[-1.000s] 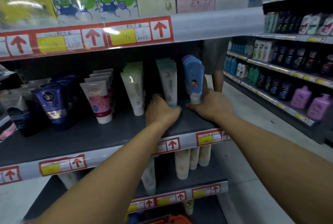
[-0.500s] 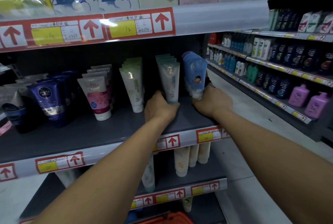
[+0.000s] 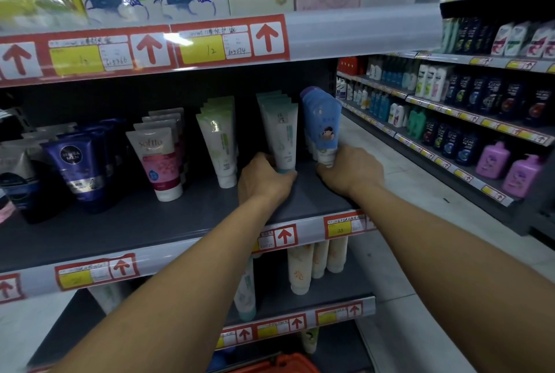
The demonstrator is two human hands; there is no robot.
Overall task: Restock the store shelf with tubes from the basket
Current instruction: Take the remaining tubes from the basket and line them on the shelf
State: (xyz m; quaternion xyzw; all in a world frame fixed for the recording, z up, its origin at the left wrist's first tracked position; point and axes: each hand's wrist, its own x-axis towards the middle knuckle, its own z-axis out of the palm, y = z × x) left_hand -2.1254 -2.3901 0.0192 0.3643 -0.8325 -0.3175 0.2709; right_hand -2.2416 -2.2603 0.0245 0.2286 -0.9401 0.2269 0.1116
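Both hands work at the right end of the shelf (image 3: 168,222), close to its front edge. The left hand (image 3: 264,182) curls its fingers around the cap of the teal tube (image 3: 282,138), the first in its row. The right hand (image 3: 351,171) pinches the cap of the blue tube (image 3: 322,126), the first in the row at the right edge. Both tubes stand on their caps and lean a little. The basket (image 3: 279,365) shows only as an orange rim at the bottom, under the shelves; what is inside I cannot see.

The risk, I think, is in the rows behind. The tubes stand tightly one after another, so a push too hard can tip the whole row backwards. The blue tube is also near the open right edge and can fall off if the hand releases it tilted.
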